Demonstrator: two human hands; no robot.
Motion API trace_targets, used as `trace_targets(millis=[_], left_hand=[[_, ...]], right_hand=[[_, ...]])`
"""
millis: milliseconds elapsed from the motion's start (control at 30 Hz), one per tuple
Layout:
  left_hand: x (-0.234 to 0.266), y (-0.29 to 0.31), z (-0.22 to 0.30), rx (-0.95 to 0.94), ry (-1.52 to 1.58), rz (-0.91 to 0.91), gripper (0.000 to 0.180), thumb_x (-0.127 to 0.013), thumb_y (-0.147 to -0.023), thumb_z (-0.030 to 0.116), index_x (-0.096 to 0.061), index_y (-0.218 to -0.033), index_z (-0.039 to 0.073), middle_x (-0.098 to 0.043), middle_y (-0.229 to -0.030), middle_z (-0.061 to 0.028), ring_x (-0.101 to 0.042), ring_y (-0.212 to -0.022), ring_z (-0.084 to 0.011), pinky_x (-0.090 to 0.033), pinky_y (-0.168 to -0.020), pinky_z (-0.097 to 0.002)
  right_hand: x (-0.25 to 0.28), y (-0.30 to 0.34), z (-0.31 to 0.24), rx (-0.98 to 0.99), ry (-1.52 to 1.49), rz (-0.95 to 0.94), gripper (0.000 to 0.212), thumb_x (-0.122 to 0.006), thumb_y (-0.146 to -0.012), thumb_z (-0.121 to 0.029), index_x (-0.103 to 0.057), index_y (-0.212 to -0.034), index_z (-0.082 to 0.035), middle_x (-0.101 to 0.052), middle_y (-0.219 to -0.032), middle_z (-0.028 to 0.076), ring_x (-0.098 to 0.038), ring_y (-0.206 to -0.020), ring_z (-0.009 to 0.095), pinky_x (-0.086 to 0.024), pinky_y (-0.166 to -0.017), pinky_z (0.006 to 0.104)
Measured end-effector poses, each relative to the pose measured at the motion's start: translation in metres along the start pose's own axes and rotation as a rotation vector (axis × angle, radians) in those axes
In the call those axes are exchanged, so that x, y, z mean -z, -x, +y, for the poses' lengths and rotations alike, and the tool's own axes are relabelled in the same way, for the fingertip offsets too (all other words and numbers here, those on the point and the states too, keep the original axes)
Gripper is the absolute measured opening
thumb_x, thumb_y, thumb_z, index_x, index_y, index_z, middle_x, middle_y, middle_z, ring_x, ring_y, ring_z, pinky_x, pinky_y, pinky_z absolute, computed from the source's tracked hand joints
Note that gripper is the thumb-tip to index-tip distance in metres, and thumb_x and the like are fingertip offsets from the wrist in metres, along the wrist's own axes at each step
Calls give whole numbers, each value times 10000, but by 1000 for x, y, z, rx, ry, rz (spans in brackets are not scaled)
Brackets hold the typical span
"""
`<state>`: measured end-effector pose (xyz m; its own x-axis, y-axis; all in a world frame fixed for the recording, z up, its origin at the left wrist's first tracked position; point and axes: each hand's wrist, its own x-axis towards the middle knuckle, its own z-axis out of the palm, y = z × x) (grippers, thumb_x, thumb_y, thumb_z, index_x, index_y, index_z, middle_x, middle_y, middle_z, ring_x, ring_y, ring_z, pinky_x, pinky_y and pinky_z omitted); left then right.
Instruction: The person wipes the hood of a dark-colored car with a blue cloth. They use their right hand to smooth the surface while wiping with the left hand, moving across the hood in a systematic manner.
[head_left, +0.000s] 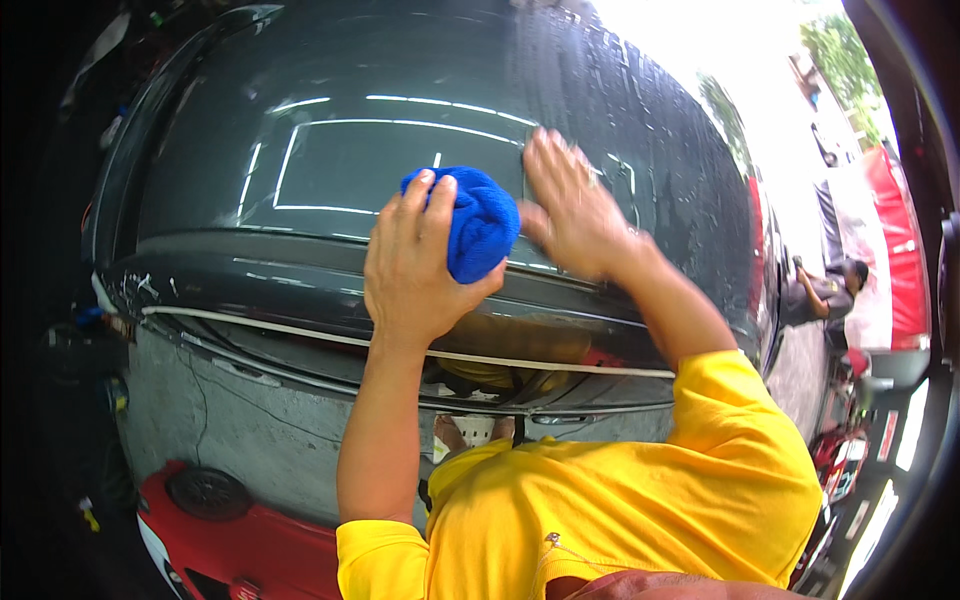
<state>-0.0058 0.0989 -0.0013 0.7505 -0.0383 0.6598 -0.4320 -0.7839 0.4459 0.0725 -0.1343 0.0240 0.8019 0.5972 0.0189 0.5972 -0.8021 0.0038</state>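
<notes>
A bunched blue microfiber cloth [480, 225] is gripped in my left hand [415, 255], fingers curled over its left side. It is over the glossy dark car roof [340, 170], which mirrors bright strips of light. Just right of the cloth, my right hand [575, 200] stretches out with its fingers extended and nothing seen in it. Motion blurs that hand, and I cannot tell whether its palm touches the roof. Water streaks and drops cover the roof's right part, beyond my right hand, while the left part looks smooth.
A pale strip [480, 358] runs along the car's near side. Below, a white perforated step [474, 432] is under my feet. A red car [260, 545] stands behind at lower left. Another person [825, 290] is at the right, near a red and white sheet [890, 250].
</notes>
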Motion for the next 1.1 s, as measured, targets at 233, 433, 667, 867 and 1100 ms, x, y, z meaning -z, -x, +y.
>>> trace_targets(millis=[233, 433, 667, 867, 1100], left_hand=[[8, 4, 0, 8, -33, -59, 958, -927, -651, 321, -496, -1476, 91, -548, -1484, -197, -603, -1229, -417, -537, -995, -501], [-2, 2, 4, -14, 25, -46, 996, -938, -632, 318, -485, -1492, 102, -543, -1486, -198, -601, -1232, -427, -540, -989, -505], [0, 3, 1, -18, -58, -32, 987, -938, -653, 340, -486, -1498, 102, -550, -1487, -190, -594, -1257, -422, -541, -1001, -505], [-2, 3, 4, -11, -66, -45, 969, -931, -687, 366, -483, -1502, 96, -542, -1503, -195, -581, -1289, -426, -534, -1019, -506], [1, 4, 4, -46, -38, -40, 983, -933, -668, 327, -480, -1506, 83, -551, -1494, -199, -583, -1287, -422, -539, -1016, -505]], right_hand=[[3, -28, 48, -65, 0, -13, 851, -332, -1095, -577, -200, -1633, 69, -175, -1718, 283, -142, -1612, 409, -123, -1317, 488], [-27, -221, 243, -538, -63, 92, 960, -281, -1025, -753, -302, -1635, -11, -237, -1718, 231, -187, -1609, 371, -178, -1304, 509], [-28, -96, 106, -228, -6, 232, 921, -306, -1063, -689, -358, -1556, 87, -331, -1645, 294, -290, -1559, 410, -216, -1283, 522], [-5, 92, -12, -5, -52, -42, 1004, -288, -1044, -724, -172, -1638, 77, -150, -1718, 294, -94, -1622, 393, -93, -1314, 513], [-19, -90, 145, -331, -29, 197, 921, -300, -1058, -701, -361, -1565, 65, -278, -1681, 283, -247, -1579, 421, -215, -1289, 521]])
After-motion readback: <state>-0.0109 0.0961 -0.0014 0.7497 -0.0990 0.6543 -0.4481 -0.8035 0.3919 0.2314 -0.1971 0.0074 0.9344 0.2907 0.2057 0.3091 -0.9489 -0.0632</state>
